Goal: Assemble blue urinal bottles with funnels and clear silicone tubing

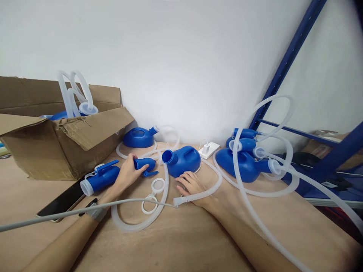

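My left hand [131, 170] is closed around a blue plastic urinal funnel [148, 164], a short tube-shaped piece with a small blue clip beneath it. My right hand [193, 186] lies low over the table with its fingers stretched out, the tips close to a blue urinal bottle [185, 160]; whether they touch it I cannot tell. The bottle rests on its base, its uncapped neck facing left towards me. A clear hose [204, 193] crosses by the right thumb and wrist, its cut end [177, 201] just left of them. Two joined white rings [150, 204] lie between the hands.
Left stands an open cardboard box [39, 151] holding more bottles and hoses. A capped blue funnel [104, 178] lies by a black phone [64, 200]. Another bottle [138, 138] sits behind. Several blue bottles [241, 164] with looping hoses crowd the right, before a blue metal rack [286, 64]. A grey cable [70, 213] crosses the foreground.
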Motion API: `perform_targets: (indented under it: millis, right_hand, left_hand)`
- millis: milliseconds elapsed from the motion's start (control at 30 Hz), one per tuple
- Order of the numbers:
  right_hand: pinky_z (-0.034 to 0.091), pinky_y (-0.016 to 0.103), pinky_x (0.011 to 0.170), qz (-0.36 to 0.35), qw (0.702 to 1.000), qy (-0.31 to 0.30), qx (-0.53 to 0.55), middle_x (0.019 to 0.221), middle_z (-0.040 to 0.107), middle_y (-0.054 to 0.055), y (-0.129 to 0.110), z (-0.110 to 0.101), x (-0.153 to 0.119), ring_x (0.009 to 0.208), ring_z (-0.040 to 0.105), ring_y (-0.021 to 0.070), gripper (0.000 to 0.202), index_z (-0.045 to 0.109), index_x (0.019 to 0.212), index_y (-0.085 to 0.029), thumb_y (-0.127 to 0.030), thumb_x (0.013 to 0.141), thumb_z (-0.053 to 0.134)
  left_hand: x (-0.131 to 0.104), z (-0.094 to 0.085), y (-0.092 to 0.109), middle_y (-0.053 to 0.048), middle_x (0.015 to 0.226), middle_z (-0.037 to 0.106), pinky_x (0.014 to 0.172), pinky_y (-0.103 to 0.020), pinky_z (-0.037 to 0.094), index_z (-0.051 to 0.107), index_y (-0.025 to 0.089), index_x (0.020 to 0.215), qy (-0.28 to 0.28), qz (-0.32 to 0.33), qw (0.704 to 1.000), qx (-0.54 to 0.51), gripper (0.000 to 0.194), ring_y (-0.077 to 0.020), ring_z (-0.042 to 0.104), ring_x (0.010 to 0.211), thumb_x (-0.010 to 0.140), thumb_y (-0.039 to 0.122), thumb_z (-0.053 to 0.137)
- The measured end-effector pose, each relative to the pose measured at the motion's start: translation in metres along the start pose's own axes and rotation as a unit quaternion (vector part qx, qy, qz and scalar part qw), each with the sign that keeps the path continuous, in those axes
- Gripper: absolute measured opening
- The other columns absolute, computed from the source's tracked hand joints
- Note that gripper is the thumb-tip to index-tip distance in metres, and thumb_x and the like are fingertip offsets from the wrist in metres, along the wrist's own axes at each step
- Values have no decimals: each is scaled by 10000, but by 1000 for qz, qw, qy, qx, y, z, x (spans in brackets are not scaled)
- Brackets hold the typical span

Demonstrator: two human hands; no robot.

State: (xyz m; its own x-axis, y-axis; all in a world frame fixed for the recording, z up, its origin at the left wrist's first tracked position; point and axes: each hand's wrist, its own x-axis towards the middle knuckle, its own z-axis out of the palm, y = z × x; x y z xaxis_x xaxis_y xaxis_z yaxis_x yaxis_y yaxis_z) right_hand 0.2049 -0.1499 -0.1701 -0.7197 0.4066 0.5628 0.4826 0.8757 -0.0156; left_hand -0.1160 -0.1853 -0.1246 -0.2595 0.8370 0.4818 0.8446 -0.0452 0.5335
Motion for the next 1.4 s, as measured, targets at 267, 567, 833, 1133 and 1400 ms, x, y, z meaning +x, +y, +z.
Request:
perform_targets:
  millis: [267, 567, 833, 1133, 1400]
  right_hand:
    - [528, 521, 1058, 29, 994, -79, 73, 1300, 692, 109, 0, -9, 2, 1224, 600, 278, 351, 635, 1339, -201, -361, 1052, 513]
    - [500, 531, 1119, 51, 993, -68, 87, 1362, 670, 137, 8, 8, -4, 1327, 587, 292, 404, 637, 1365, -205, -419, 1059, 483]
    - [586, 399, 890, -2, 980, 45, 191, 1086, 743, 99, -32, -11, 16, 1010, 682, 226, 286, 673, 1224, -207, -318, 1065, 462]
    - [493, 397, 1009, -161, 954, -195, 159, 1258, 667, 66, -79, -6, 85, 1188, 586, 249, 285, 734, 1094, -251, -456, 897, 746]
    - [506, 345, 896, -154, 945, -229, 175, 1065, 705, 63, -74, 0, 95, 1008, 652, 222, 372, 689, 1203, -196, -328, 868, 781]
  left_hand:
    - [-7, -3, 9, -178, 1204, 713, 833, -434, 509, 543, 191, 1237, -72, -27, 993, 86, 578, -392, 681, 1107, 915, 667, 482]
    - [-8, -8, 14, -195, 1163, 726, 788, -446, 516, 590, 200, 1176, -116, -31, 983, 141, 549, -424, 706, 1033, 936, 672, 447]
    - [-4, -6, 8, -154, 1268, 703, 911, -421, 527, 546, 211, 1262, -55, 7, 997, 60, 610, -363, 681, 1139, 844, 646, 637]
    - [-6, -7, 19, -102, 1213, 679, 992, -479, 517, 525, 228, 1261, 102, 50, 984, -140, 697, -336, 654, 1145, 701, 516, 823]
    - [-10, -6, 22, -100, 1273, 673, 1061, -483, 494, 576, 228, 1253, 28, 40, 973, -224, 586, -312, 648, 1183, 757, 457, 788]
